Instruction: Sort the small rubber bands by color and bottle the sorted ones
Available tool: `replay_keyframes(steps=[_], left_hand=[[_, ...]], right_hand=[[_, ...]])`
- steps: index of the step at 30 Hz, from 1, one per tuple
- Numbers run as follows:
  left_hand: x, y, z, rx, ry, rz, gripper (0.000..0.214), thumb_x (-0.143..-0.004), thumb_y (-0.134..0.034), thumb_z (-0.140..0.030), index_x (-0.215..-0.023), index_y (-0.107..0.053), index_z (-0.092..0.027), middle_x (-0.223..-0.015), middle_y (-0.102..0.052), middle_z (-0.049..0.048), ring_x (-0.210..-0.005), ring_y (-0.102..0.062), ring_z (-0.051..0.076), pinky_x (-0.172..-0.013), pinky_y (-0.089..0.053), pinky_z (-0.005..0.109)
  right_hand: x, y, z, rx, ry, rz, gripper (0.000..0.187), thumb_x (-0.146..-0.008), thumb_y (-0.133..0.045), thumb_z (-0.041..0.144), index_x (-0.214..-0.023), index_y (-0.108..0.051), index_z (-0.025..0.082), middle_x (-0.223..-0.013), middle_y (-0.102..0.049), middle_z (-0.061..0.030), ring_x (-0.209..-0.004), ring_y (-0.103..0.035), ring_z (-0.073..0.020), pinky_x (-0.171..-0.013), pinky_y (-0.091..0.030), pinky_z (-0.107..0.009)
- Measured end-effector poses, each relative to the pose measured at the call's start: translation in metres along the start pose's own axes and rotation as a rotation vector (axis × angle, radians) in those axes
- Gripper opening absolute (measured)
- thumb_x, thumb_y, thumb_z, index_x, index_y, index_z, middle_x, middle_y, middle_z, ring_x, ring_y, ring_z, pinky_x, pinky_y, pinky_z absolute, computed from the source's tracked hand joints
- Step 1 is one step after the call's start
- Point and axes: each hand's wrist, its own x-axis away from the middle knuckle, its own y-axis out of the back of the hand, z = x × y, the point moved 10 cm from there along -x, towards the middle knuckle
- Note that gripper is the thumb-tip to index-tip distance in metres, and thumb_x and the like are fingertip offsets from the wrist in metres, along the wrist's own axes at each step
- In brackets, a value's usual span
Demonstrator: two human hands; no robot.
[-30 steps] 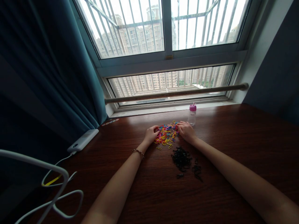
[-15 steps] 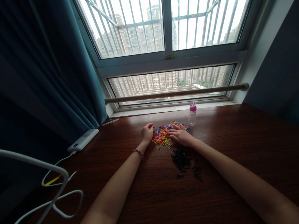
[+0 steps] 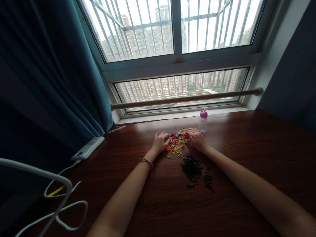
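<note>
Two hands flank the pile of colourful pieces (image 3: 178, 142) on the table (image 3: 160, 200): left hand (image 3: 160, 143) at its left edge, right hand (image 3: 197, 138) at its right. Both hands' fingers curve loosely; whether they pinch any pieces, I cannot tell. Keeping them low and pressing gently should suit this best, clear of the black pile (image 3: 191, 168). Half a second ago the right hand lay across the colours; now it sits beside them, the left closer in.

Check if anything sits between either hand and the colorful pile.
Nothing visible does. The left hand is at the left edge of the colorful pile, the right hand at its right edge. The black pile lies on the near side and the bottle stands beyond the right hand.
</note>
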Motion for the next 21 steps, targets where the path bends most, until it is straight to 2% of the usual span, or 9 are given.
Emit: replay_keyframes(steps=[4, 7, 10, 12, 14, 16, 18, 21], left_hand=[[-0.002, 0.014, 0.026, 0.009, 0.16, -0.132, 0.015, -0.07, -0.058, -0.021, -0.083, -0.064, -0.021, -0.09, -0.067, 0.0066, -0.092, -0.057, 0.026, -0.103, -0.008, 0.053], [0.0, 0.028, 0.037, 0.093, 0.223, -0.26, 0.014, -0.07, -0.056, -0.019, -0.081, -0.064, -0.019, -0.084, -0.067, 0.0073, -0.085, -0.059, 0.023, -0.099, -0.025, 0.046], [0.002, 0.046, 0.043, 0.197, 0.254, -0.411, 0.016, -0.071, -0.053, -0.022, -0.082, -0.063, -0.017, -0.079, -0.066, 0.008, -0.077, -0.06, 0.021, -0.082, -0.043, 0.037], [0.001, 0.052, 0.043, 0.24, 0.279, -0.437, 0.017, -0.072, -0.051, -0.024, -0.081, -0.062, -0.016, -0.069, -0.065, 0.0061, -0.065, -0.06, 0.018, -0.07, -0.047, 0.032], [-0.007, 0.045, 0.043, 0.276, 0.325, -0.295, 0.017, -0.072, -0.049, -0.023, -0.079, -0.062, -0.015, -0.058, -0.062, 0.003, -0.053, -0.057, 0.014, -0.058, -0.047, 0.026], [-0.011, 0.028, 0.043, 0.307, 0.391, -0.058, 0.011, -0.069, -0.052, -0.02, -0.072, -0.062, -0.015, -0.048, -0.058, 0.0005, -0.041, -0.053, 0.011, -0.047, -0.043, 0.022], [-0.007, 0.014, 0.042, 0.315, 0.451, 0.131, 0.003, -0.062, -0.058, -0.016, -0.061, -0.06, -0.014, -0.038, -0.054, -0.0011, -0.034, -0.049, 0.01, -0.041, -0.04, 0.021], [0.004, 0.001, 0.042, 0.318, 0.525, 0.286, 0.007, -0.055, -0.062, -0.012, -0.051, -0.057, -0.015, -0.032, -0.05, -0.002, -0.029, -0.048, 0.011, -0.038, -0.04, 0.021]], right_hand=[[0.0, 0.002, -0.001, -0.023, 0.007, -0.022, 0.043, -0.091, -0.027, 0.035, -0.087, -0.067, 0.02, -0.097, -0.067, -0.005, -0.103, -0.054, -0.0194, -0.095, -0.033, -0.038], [-0.001, 0.0, 0.01, -0.119, 0.077, 0.005, 0.046, -0.091, -0.025, 0.035, -0.084, -0.068, 0.02, -0.093, -0.068, -0.004, -0.099, -0.056, -0.0174, -0.092, -0.038, -0.033], [0.004, -0.014, 0.035, -0.207, 0.218, 0.175, 0.045, -0.092, -0.023, 0.035, -0.089, -0.067, 0.024, -0.093, -0.068, -0.0004, -0.102, -0.055, -0.0152, -0.09, -0.039, -0.029], [0.01, -0.025, 0.048, -0.169, 0.292, 0.295, 0.04, -0.091, -0.027, 0.036, -0.094, -0.066, 0.027, -0.098, -0.067, 0.0024, -0.11, -0.049, -0.0167, -0.095, -0.034, -0.033], [0.013, -0.031, 0.048, -0.08, 0.296, 0.336, 0.034, -0.089, -0.033, 0.037, -0.096, -0.065, 0.03, -0.104, -0.064, 0.0043, -0.116, -0.043, -0.0198, -0.099, -0.027, -0.04], [0.012, -0.029, 0.039, -0.004, 0.241, 0.304, 0.032, -0.089, -0.035, 0.037, -0.096, -0.065, 0.031, -0.107, -0.063, 0.0039, -0.117, -0.041, -0.0215, -0.1, -0.024, -0.044], [0.007, -0.023, 0.027, 0.028, 0.164, 0.23, 0.033, -0.089, -0.034, 0.036, -0.095, -0.066, 0.028, -0.104, -0.065, 0.0012, -0.113, -0.045, -0.021, -0.098, -0.027, -0.042], [0.001, -0.012, 0.01, 0.016, 0.067, 0.103, 0.038, -0.09, -0.031, 0.034, -0.092, -0.067, 0.023, -0.101, -0.066, -0.002, -0.104, -0.052, -0.0192, -0.092, -0.035, -0.036]])
